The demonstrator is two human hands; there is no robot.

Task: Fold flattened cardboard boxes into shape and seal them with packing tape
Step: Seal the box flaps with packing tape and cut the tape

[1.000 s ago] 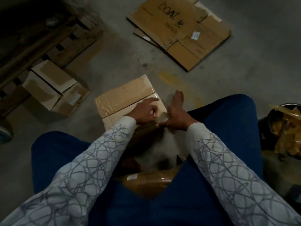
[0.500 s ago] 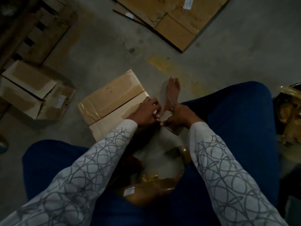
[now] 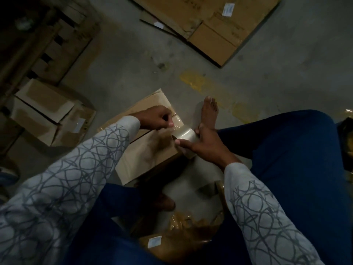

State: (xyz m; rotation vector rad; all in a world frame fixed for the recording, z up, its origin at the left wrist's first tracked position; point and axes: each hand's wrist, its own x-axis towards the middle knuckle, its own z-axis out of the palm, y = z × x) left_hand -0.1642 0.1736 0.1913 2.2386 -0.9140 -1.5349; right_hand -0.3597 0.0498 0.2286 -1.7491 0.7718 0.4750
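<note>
Head view, dim light; I take the cardboard box (image 3: 149, 155) in front of the person as my reference. The left hand (image 3: 158, 118) is over the box's top, fingers curled tight into the palm, thumb and forefinger pinching the tape end (image 3: 176, 127), a shiny clear strip. I read this as a narrow pinch; blur hides the exact contact. The right hand (image 3: 207, 143) is at the box's right edge and grips the tape roll (image 3: 186, 133): the thumb lies straight along the roll's near side, and the fingers wrap behind it, mostly hidden. The roll sits just over the box's right top corner, touching or almost touching the cardboard; I cannot tell which. The strip runs short from roll to left hand, just above the box top. The top flaps meet at a dark seam running left from the hands. A bare foot (image 3: 209, 109) rests on the concrete floor (image 3: 133, 64) just right of the box. Flattened cardboard (image 3: 210, 25) lies well beyond the box, and other boxes (image 3: 47, 111) lie to its left.
</note>
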